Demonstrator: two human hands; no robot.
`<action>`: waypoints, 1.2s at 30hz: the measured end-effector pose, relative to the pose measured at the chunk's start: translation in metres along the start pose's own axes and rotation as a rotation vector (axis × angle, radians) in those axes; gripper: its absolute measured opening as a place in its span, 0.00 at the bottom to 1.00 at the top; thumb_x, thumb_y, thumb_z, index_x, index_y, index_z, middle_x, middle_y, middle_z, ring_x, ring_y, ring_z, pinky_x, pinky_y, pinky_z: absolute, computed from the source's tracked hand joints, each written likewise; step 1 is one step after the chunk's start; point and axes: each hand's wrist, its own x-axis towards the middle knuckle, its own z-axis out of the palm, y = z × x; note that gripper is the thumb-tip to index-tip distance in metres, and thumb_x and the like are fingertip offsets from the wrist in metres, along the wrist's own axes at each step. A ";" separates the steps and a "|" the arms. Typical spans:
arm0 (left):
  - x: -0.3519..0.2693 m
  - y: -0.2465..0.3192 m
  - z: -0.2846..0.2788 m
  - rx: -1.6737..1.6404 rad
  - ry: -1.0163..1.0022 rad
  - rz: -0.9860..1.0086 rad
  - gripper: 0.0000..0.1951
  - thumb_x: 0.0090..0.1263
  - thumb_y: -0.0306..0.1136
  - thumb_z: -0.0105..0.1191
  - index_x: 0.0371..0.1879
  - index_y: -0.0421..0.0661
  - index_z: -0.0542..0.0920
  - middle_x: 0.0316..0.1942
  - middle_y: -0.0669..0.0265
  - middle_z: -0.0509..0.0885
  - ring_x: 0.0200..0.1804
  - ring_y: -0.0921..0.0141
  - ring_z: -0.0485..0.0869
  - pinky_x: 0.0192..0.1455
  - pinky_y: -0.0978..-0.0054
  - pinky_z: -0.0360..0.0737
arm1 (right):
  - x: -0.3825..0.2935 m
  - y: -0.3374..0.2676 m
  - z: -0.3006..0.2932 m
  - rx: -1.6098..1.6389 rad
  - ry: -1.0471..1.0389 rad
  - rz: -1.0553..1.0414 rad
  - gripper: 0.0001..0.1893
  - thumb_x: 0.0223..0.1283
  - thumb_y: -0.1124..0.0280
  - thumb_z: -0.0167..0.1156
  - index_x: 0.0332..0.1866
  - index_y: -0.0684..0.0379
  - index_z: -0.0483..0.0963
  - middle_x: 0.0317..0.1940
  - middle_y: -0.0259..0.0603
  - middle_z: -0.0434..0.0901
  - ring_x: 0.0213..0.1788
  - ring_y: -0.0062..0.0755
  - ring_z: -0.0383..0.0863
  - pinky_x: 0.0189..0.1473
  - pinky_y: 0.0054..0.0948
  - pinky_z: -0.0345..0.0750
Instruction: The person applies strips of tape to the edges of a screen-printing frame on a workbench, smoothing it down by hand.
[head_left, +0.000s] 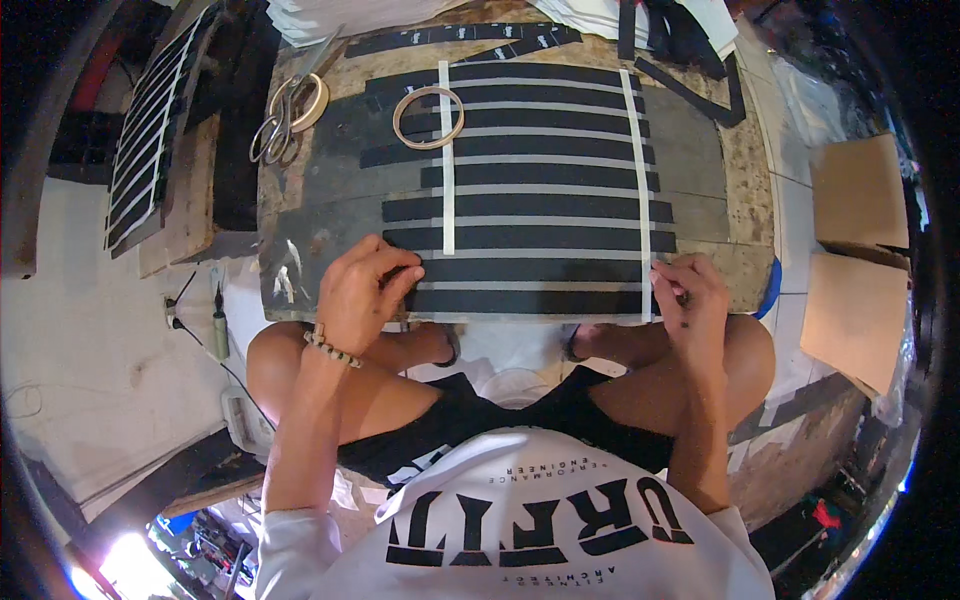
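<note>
Black strips (540, 205) lie side by side across a low wooden table, with pale grey bands between them. A strip of masking tape (646, 187) runs down across their right part, and a shorter tape strip (448, 195) crosses the left part. My left hand (369, 289) pinches the left end of a black strip (532, 271) near the front edge. At the right end of that strip, beside the long tape, my right hand (691, 294) has thumb and fingertips together; what they hold is too small to tell. A roll of tape (429, 118) rests on the upper left strips.
Scissors (277, 131) and another tape roll (319, 105) lie at the table's upper left. Black bands (731, 97) and white sheets (705, 22) are at the back right. Cardboard pieces (855, 315) stand right of the table. A striped panel (154, 142) leans at the left.
</note>
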 end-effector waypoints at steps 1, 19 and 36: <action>-0.001 0.000 0.000 0.027 0.016 0.010 0.08 0.69 0.33 0.74 0.42 0.43 0.94 0.35 0.59 0.85 0.39 0.57 0.86 0.43 0.61 0.81 | 0.000 0.000 -0.001 -0.008 -0.002 -0.002 0.07 0.68 0.77 0.72 0.47 0.64 0.91 0.37 0.43 0.83 0.34 0.36 0.82 0.39 0.33 0.80; 0.002 -0.005 -0.002 0.101 0.063 0.142 0.08 0.64 0.33 0.76 0.37 0.43 0.94 0.36 0.60 0.85 0.44 0.55 0.84 0.51 0.58 0.80 | 0.002 0.001 0.000 -0.014 0.003 -0.022 0.07 0.67 0.76 0.71 0.46 0.64 0.90 0.38 0.48 0.82 0.39 0.48 0.87 0.41 0.40 0.84; 0.000 -0.004 -0.005 0.098 0.045 0.109 0.07 0.64 0.30 0.76 0.39 0.44 0.95 0.37 0.61 0.87 0.44 0.58 0.85 0.50 0.60 0.81 | 0.002 -0.001 0.001 -0.017 0.010 -0.007 0.07 0.66 0.78 0.71 0.47 0.63 0.90 0.37 0.49 0.82 0.40 0.47 0.86 0.42 0.41 0.84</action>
